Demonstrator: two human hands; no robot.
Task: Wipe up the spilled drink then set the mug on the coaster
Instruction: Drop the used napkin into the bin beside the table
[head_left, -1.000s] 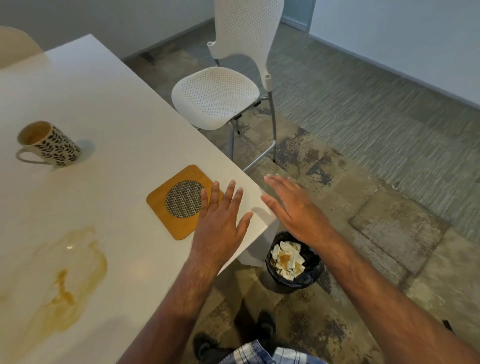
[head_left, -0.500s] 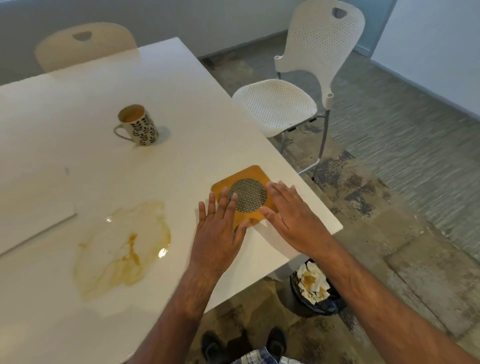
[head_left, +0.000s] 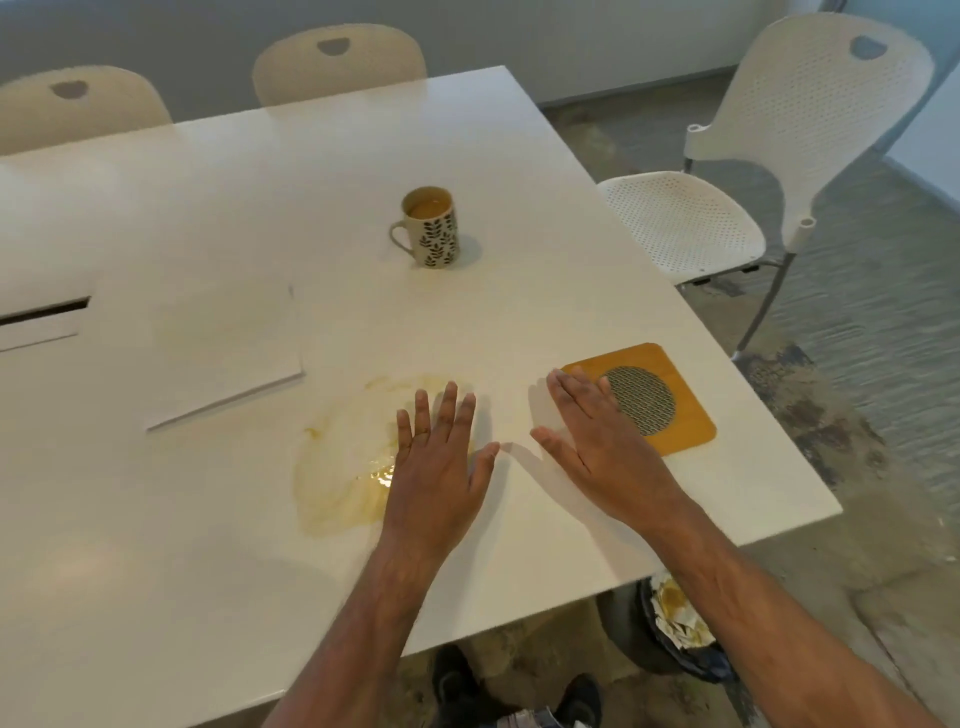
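Pale brown spilled puddle (head_left: 345, 470) lying unwiped; leaf-patterned ceramic mug (head_left: 431, 227) standing off square bamboo coaster (head_left: 644, 399); left hand (head_left: 439, 457), right hand (head_left: 597, 441) hovering flat, holding nothing.

The left hand (head_left: 436, 462) covers the right part of the spill (head_left: 343, 467). The right hand (head_left: 597, 441) hides the coaster's (head_left: 675, 410) near-left corner. The tabletop (head_left: 519, 312) partly hides the bin (head_left: 680, 639) beneath it.
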